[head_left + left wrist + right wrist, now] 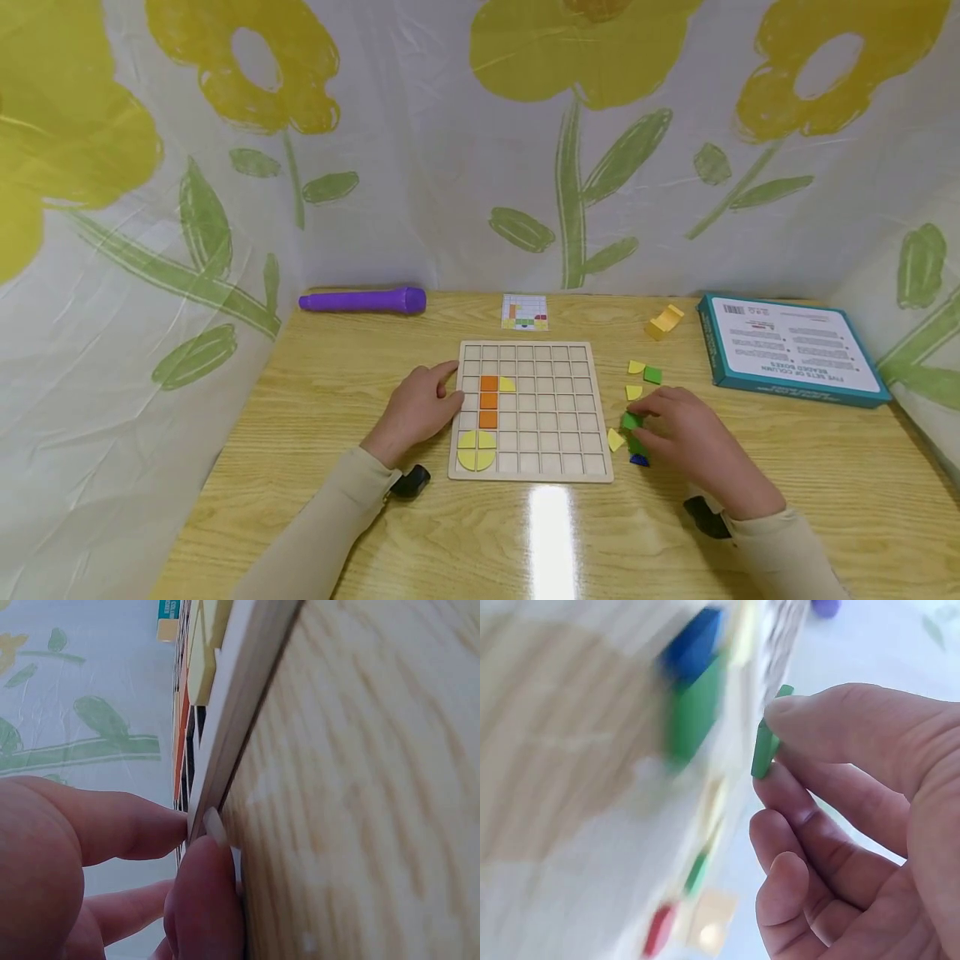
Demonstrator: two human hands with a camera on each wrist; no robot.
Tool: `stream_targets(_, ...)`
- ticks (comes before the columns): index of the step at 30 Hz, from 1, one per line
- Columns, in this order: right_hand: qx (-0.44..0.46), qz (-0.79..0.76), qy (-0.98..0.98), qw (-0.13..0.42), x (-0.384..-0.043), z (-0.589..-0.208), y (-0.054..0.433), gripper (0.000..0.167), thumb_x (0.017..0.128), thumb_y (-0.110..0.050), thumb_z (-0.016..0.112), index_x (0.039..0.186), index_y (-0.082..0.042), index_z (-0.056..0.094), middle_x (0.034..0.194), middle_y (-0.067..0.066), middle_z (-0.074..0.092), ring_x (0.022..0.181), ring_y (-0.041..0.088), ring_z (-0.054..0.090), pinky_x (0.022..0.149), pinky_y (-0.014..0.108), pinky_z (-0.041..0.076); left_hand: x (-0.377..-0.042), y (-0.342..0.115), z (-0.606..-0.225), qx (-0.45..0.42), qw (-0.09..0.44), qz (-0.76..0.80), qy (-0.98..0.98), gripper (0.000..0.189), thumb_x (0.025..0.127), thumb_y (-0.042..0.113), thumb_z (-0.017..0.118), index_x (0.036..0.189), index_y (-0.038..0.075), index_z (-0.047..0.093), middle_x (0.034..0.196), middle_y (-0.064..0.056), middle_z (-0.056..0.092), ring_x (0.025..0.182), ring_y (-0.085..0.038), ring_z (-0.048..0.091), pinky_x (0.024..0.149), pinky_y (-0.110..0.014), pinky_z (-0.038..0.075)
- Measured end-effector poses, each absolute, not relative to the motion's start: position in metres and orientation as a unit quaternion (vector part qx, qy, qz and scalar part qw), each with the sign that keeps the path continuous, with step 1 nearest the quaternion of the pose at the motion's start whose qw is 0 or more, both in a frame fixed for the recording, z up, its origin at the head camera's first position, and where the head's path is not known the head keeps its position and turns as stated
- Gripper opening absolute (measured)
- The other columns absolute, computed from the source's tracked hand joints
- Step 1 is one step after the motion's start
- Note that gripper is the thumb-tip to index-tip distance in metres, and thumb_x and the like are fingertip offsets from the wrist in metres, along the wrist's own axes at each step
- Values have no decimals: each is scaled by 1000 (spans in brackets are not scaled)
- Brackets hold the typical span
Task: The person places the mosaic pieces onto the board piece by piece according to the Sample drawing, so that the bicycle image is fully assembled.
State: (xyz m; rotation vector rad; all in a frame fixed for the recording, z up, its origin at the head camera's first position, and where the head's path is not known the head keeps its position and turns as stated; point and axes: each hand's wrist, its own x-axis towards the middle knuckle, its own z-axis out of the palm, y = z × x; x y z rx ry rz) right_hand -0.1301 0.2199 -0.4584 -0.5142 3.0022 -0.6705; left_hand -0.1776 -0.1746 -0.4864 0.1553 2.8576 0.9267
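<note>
Yellow flowers with green stems cover the white sheet [442, 167] behind and beside my wood-grain table [315, 517]. Against its back edge lie a purple microphone-shaped stick [360, 301], left of centre, and, nearer the middle, a small printed card [527, 323]. Toward the back right corner I have a teal box [795, 346] with upside-down lettering, and a small yellow-orange block [663, 323] just left of it.

Centred on the table is my pale wooden grid board [545, 421]. My left hand [420, 410] holds its left edge, thumb on the rim and a fingertip against the outer side. Four yellow quarter-rounds [467, 460] make a disc in the board's near left corner; farther up that side, three orange squares [488, 401] run in a column, with a single yellow piece [507, 385] right of the top one.

Beyond the board's right edge, my right hand [686, 437] pinches a green piece [762, 750] between thumb and fingers. Near it on the table are loose yellow pieces [633, 392], a green square [652, 375] and, under my fingers, another green piece with a blue one [639, 460] touching it.
</note>
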Motion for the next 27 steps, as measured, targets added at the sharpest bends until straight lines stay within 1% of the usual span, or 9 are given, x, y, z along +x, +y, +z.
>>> stream_targets(4,-191,-229,954,10,-136,-457,189,22,93,-14,83,114,-11,82,110,0,74,108,24,66,95,49,59,-179,-175,-487,52,69,305,948,61,101,29,68,159,14,56,87,-3,55,79,-20,47,71,-34,37)
stream_targets(8,-220,-227,949,14,-140,-456,157,20,93,-14,83,112,-12,82,110,-1,73,110,22,65,98,46,59,-180,-176,-487,49,71,306,948,62,101,30,69,159,14,56,89,-3,54,79,-19,46,71,-34,37)
stream_targets(10,-235,-229,944,16,-140,-456,141,20,92,-14,84,112,-11,82,110,0,72,110,21,65,98,44,59,-180,-176,-487,48,72,307,948,62,101,30,69,159,14,56,90,-3,54,79,-19,46,71,-34,37)
stream_targets(16,-287,-236,928,15,-139,-456,102,21,89,-14,88,110,-11,83,110,-1,74,105,16,64,94,38,58,-179,-176,-487,50,71,306,948,61,101,30,69,159,14,56,89,-3,54,80,-19,46,71,-34,37)
stream_targets(21,-325,-224,919,11,-140,-462,84,18,90,-15,87,108,-12,84,106,-2,76,101,16,63,91,35,58,-179,-176,-487,49,75,307,947,62,101,30,69,160,14,55,89,-3,55,80,-19,47,71,-34,37)
stream_targets(27,-353,-222,909,2,-140,-467,77,16,91,-13,86,106,-12,84,103,-2,73,98,15,62,87,30,58,-179,-176,-488,50,73,302,949,62,101,31,69,160,15,55,90,-4,55,81,-19,48,73,-34,38)
